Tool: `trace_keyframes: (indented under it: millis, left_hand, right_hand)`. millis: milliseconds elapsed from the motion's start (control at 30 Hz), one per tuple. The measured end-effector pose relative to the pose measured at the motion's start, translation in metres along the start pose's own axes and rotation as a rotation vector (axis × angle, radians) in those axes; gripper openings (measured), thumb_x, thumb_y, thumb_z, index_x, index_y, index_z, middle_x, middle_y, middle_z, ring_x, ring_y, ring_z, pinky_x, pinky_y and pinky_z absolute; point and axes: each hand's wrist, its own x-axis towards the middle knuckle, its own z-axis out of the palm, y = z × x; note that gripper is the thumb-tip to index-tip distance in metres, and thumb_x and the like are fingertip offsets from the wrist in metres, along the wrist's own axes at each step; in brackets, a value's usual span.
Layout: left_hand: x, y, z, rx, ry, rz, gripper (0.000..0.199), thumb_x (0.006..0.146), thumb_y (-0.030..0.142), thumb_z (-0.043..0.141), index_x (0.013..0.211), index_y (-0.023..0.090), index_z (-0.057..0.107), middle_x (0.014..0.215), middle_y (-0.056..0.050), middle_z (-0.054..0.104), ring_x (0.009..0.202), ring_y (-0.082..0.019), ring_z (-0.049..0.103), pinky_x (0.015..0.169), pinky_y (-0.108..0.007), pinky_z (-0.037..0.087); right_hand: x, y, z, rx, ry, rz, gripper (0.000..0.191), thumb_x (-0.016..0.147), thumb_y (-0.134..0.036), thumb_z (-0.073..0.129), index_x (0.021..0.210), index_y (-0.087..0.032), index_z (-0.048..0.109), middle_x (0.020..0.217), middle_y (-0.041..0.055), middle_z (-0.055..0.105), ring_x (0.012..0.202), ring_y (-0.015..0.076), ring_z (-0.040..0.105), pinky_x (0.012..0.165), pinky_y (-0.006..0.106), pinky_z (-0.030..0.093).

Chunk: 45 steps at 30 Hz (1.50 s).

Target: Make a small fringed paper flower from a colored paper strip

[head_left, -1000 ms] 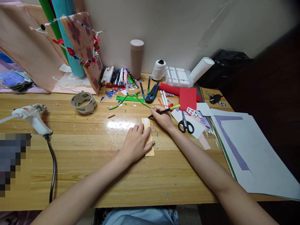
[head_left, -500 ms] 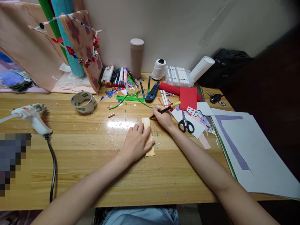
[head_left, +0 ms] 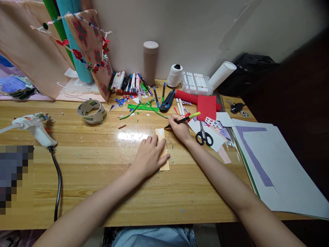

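Observation:
My left hand (head_left: 150, 154) lies flat with fingers stretched over a narrow pale-yellow strip (head_left: 165, 166), pressing it to the wooden table (head_left: 102, 178). The strip's top end and right edge show; my fingers cover much of the rest. A black marker (head_left: 183, 120) with a yellow end is pinched in my right hand (head_left: 179, 128). Its dark tip points left and down, just above and to the right of the strip's upper end. Whether the tip touches anything I cannot tell. Close behind that hand, a green wire (head_left: 160, 114) bends across the table.
Black-handled scissors (head_left: 204, 138) lie on paper scraps right of my right hand. A blue-black utility knife (head_left: 167, 101) sits farther back. Leftward are a tape roll (head_left: 92, 112) and a white glue gun (head_left: 38, 130) with a black cord. Large white sheets (head_left: 288, 161) cover the right side.
The marker and my right hand have shifted very slightly up and right, its tip moving a little off the strip's edge. My left hand stays in place on the strip.

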Motion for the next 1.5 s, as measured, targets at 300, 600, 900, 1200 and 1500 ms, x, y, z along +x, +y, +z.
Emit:
trace_keyframes:
  millis: [300, 600, 900, 1200, 1500]
  left_hand:
    - [-0.0009, 0.0001, -0.0006, -0.012, 0.004, 0.002, 0.044, 0.088, 0.051, 0.037, 0.115, 0.018, 0.049, 0.109, -0.012, 0.050, 0.095, -0.026, 0.046, 0.080, -0.038, 0.037]
    - [-0.0003, 0.0000, -0.0004, -0.009, 0.003, 0.003, 0.045, 0.087, 0.051, 0.038, 0.117, 0.018, 0.048, 0.109, -0.012, 0.050, 0.095, -0.026, 0.046, 0.081, -0.037, 0.037]
    - [-0.0010, 0.0000, 0.0001, -0.002, 0.002, 0.005, 0.046, 0.087, 0.051, 0.037, 0.118, 0.018, 0.048, 0.109, -0.012, 0.050, 0.095, -0.026, 0.046, 0.081, -0.038, 0.037]
    - [-0.0004, 0.0001, -0.0001, -0.009, 0.005, 0.008, 0.047, 0.087, 0.050, 0.038, 0.121, 0.018, 0.047, 0.109, -0.012, 0.050, 0.096, -0.026, 0.046, 0.081, -0.038, 0.037]
    - [-0.0006, 0.0006, -0.0002, 0.002, 0.002, 0.004, 0.046, 0.087, 0.050, 0.038, 0.118, 0.018, 0.048, 0.110, -0.012, 0.050, 0.096, -0.026, 0.046, 0.081, -0.038, 0.037]
  right_hand:
    - [-0.0010, -0.0013, -0.0004, -0.017, 0.014, -0.027, 0.032, 0.081, -0.031, 0.046, 0.054, -0.021, 0.032, 0.052, -0.0041, 0.036, 0.053, 0.0125, 0.037, 0.053, 0.026, 0.029]
    - [-0.0026, -0.0002, 0.0009, -0.017, -0.043, 0.005, 0.031, 0.077, -0.025, 0.046, 0.051, -0.021, 0.029, 0.050, -0.0051, 0.031, 0.050, 0.0111, 0.033, 0.050, 0.025, 0.027]
    - [-0.0023, -0.0017, 0.0009, -0.020, -0.043, 0.018, 0.031, 0.079, -0.028, 0.046, 0.053, -0.021, 0.031, 0.051, -0.0042, 0.034, 0.051, 0.0117, 0.036, 0.050, 0.025, 0.030]
    - [-0.0044, -0.0039, 0.0012, 0.015, -0.140, -0.001, 0.031, 0.080, -0.030, 0.047, 0.053, -0.021, 0.034, 0.053, -0.0037, 0.037, 0.053, 0.0123, 0.038, 0.051, 0.025, 0.031]
    - [-0.0051, -0.0055, 0.0006, -0.025, -0.205, -0.062, 0.032, 0.082, -0.031, 0.045, 0.054, -0.021, 0.033, 0.054, -0.0034, 0.036, 0.054, 0.0122, 0.037, 0.053, 0.026, 0.029]
